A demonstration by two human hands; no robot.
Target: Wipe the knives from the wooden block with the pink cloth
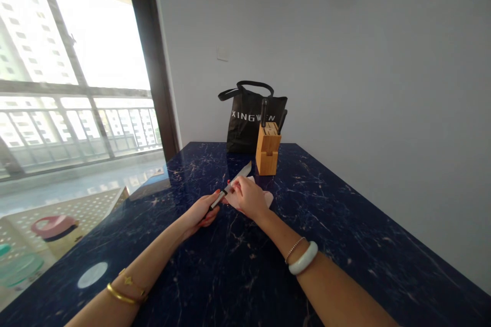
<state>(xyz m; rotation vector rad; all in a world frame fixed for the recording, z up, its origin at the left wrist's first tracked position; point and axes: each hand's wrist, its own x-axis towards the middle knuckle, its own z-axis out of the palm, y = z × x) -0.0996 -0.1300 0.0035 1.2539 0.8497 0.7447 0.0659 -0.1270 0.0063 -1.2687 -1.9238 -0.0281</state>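
Head view: at frame centre, the left hand (202, 210) is closed around the handle of the knife (224, 191), blade angled toward upper right. The right hand (250, 198) grips a pale cloth (269, 197) at the blade. The wooden knife block (268, 157) stands right of centre.

My desk (238, 278) has a glossy, deep navy top, marbled with thin, pale, branching veins, and it stretches lengthwise away from me towards twelve o'clock. Right at twelve, by the far end, I have a black fabric tote bag (241, 135) standing upright on it, white capital letters across its front. Nearer to me, a touch towards one o'clock, a light wooden knife block (267, 158) stands upright, overlapping the bag in my view. Towards eight o'clock I see a pale round patch (92, 275); I can't tell whether it's a disc or a reflection.
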